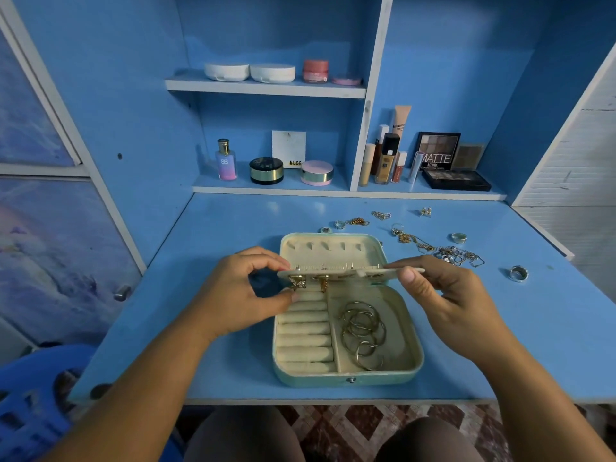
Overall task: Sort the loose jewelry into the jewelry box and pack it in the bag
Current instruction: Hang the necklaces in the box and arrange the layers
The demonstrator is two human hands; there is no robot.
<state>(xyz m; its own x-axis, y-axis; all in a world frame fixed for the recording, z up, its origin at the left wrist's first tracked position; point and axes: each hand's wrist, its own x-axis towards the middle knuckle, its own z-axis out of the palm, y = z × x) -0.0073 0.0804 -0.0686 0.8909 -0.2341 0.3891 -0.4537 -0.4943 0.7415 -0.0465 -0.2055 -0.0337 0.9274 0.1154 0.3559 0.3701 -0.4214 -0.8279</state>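
Fingers (265,256) of left hand (240,295) and right hand (450,295) pinch earring panel (333,271); jewelry box (383,378) lies beneath.

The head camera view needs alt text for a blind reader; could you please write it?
Two hands, left hand and right hand, hold an earring panel by its ends over an open jewelry box with hoop earrings inside. Loose chains and rings lie on the blue desk to its right.

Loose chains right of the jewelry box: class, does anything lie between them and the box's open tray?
Nothing lies on the desk between the chains and the jewelry box. But the left hand and right hand hold the earring panel across the tray's far end, and hoops already lie in its right compartment.
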